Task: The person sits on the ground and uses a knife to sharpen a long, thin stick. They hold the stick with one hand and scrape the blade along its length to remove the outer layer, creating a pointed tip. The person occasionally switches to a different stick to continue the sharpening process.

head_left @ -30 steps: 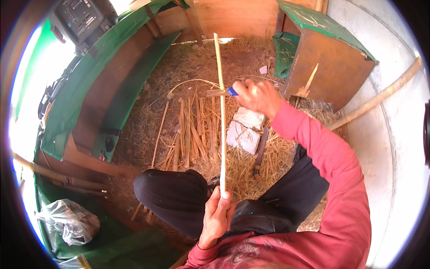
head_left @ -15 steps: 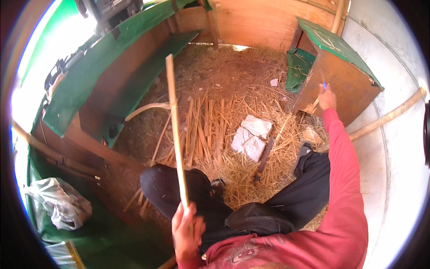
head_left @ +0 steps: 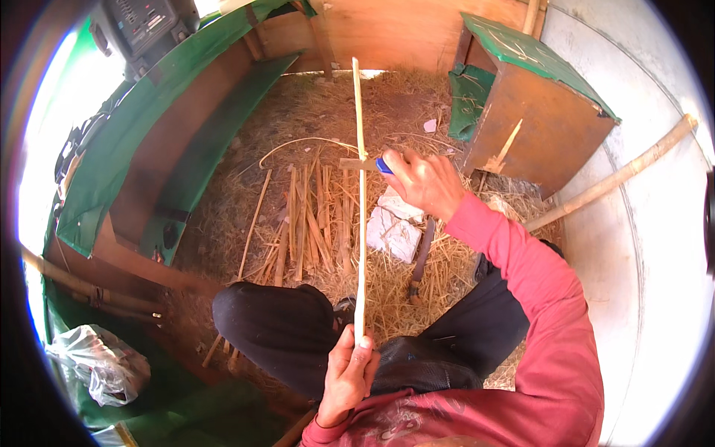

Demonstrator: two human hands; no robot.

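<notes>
A long, pale wooden stick (head_left: 363, 246) stands nearly upright in the view, gripped near its lower end by my left hand (head_left: 348, 376). My right hand (head_left: 426, 180) is closed around the blue handle of a knife (head_left: 357, 164). Its blade lies crosswise against the upper part of the stick. From that spot a thin, curved strip of wood (head_left: 298, 141) reaches out to the left. Beyond my legs, several split wooden sticks (head_left: 302, 223) lie side by side on the straw.
White stone-like blocks (head_left: 393, 237) and a dark, long-bladed tool (head_left: 422, 261) lie on the straw between my legs. A green-topped wooden box (head_left: 551, 123) stands at right, a green-covered bench (head_left: 201, 171) at left. A plastic bag (head_left: 100, 365) sits lower left.
My right hand has come from beside the box at the right to the stick, bringing the knife against it. The stick has shifted right and straightened up; my left hand still grips it.
</notes>
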